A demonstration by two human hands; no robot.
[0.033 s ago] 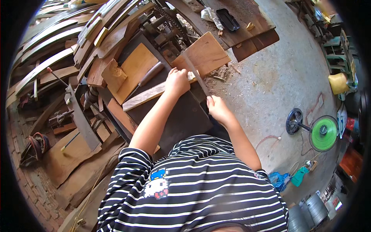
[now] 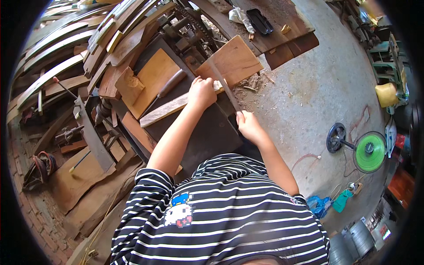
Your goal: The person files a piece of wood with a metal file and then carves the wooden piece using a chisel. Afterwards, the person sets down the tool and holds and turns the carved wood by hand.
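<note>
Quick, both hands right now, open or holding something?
Left hand: closed, holding the wood strip.
Right hand: closed, holding one end of the flat tool.

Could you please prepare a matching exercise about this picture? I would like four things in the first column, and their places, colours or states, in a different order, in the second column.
Things:
1. pale wooden strip
2. thin flat tool
3. standing fan
4. black tray

Places, colours, states:
A. green, at the right side of the picture
B. clasped at its lower end by the right grip
C. beside the white cloth, on the wooden tabletop
D. held under the left grip

Right pairs: 1-D, 2-B, 3-A, 4-C
</note>
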